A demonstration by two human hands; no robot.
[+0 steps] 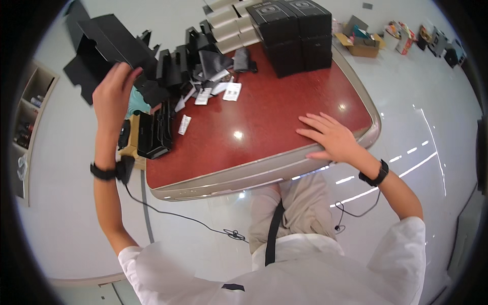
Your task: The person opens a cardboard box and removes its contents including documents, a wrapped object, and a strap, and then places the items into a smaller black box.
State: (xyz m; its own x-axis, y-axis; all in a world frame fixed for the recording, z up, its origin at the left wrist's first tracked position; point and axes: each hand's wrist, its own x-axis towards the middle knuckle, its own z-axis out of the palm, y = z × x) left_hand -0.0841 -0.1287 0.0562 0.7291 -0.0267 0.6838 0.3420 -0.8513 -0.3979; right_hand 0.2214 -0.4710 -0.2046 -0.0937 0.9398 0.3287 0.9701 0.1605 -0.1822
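My left hand point(111, 91) is raised at the table's left side, in front of an unfolded black cardboard box point(114, 36). Its fingers are bent; whether they grip the cardboard cannot be made out. My right hand point(335, 139) spreads its fingers over the near right edge of the red-topped table point(267, 126), apparently resting there. A black box-like case point(154, 133) stands near the left table edge, below the raised hand. Beside it lies a small white printed slip point(185, 125). More slips, such as a white paper point(231, 92), lie among dark pouches and packaging farther back.
Stacked black boxes point(293, 38) stand at the table's back right, next to piled white boxes point(228, 28). A grey pouch point(241, 60) lies before them. An open carton point(360, 42) sits on the floor. Thin cables point(183, 215) hang from both wrist straps.
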